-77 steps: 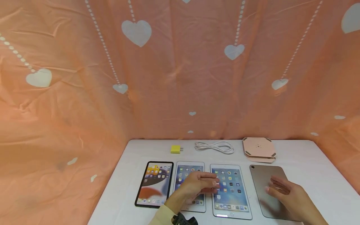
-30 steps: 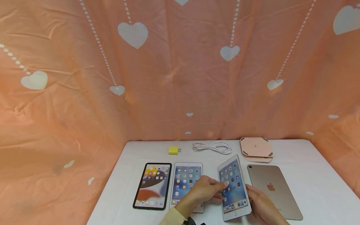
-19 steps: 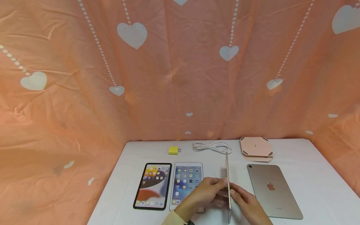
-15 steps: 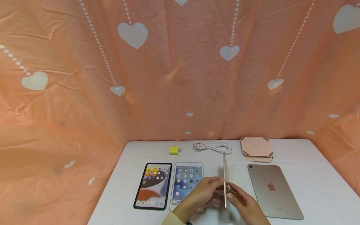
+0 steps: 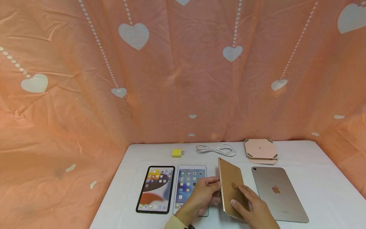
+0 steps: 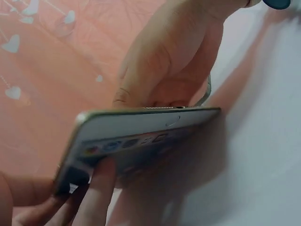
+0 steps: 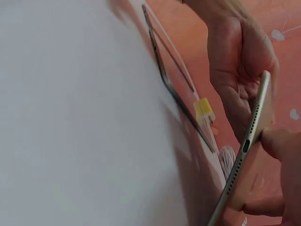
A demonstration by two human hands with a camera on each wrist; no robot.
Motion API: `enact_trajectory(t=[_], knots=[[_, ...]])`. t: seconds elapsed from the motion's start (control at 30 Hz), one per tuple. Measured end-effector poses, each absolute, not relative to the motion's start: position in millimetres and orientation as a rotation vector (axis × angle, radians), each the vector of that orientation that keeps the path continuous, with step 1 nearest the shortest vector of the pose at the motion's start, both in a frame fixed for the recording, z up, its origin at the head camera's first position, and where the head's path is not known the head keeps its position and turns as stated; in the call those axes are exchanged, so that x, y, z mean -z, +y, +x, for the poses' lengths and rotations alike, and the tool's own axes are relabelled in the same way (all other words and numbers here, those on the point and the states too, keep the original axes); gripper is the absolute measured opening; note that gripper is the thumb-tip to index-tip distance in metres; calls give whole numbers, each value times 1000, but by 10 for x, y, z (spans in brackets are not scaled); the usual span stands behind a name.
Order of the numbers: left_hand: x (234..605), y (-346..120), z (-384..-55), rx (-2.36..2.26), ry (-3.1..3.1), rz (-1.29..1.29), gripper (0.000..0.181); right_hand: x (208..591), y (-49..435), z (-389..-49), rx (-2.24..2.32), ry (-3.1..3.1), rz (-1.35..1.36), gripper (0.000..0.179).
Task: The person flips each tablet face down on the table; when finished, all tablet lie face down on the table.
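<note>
A gold-backed tablet [image 5: 228,176] stands steeply tilted above the table, its back with the apple logo toward the right. My left hand [image 5: 200,194] pinches its left edge; in the left wrist view a finger [image 6: 99,188] lies against the lit screen. My right hand [image 5: 255,206] rests thumb and fingertips on the gold back. The charging port [image 7: 246,146] and speaker holes show along the bottom edge in the right wrist view. Under my left forearm lies a white tablet [image 5: 191,173], screen up and partly hidden. Right of my hands, a grey tablet [image 5: 275,178] lies back up.
A black-framed tablet [image 5: 154,190] lies screen up at the left of the white table [image 5: 303,165]. Along the back are a yellow plug adapter [image 5: 176,153], a coiled white cable [image 5: 217,149] and a pink octagonal stand [image 5: 260,149]. An orange heart-print curtain [image 5: 183,79] hangs behind.
Both hands have picked up the white-fronted tablet from between its neighbours. It has turned from screen showing, through edge-on, to gold back showing. My right hand's fingers have come onto the back.
</note>
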State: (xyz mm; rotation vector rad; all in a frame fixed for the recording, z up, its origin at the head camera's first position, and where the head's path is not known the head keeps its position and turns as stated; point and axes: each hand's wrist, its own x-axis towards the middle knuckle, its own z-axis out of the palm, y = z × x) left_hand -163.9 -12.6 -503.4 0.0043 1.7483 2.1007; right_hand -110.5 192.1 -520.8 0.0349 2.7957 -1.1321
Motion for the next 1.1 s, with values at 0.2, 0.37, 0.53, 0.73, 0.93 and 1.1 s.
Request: enact_trajectory(t=[0.2,0.37,0.53,0.73,0.93,1.1], knots=[[5118,-76,-1699,-2087,1886,-54,28,5247,1953,-1143,916,2932,10,87],[5174,-6,-1733,-1978,2096,-83,25,5280,1939,-1150,759,2987,32,87],[5194,23,-1726,-1800,2339,4,20,5306,1926,-1128,688,3027,39,89],[5299,23,-1770,-1698,2530,218,11,5326,1920,-1112,648,3071,26,89],[5458,67,-1858,-1396,2873,412,9,5336,1931,-1118,627,3090,11,87],[5317,94,-1794,-1326,2932,429,6,5355,1948,-1116,621,3109,10,87]])
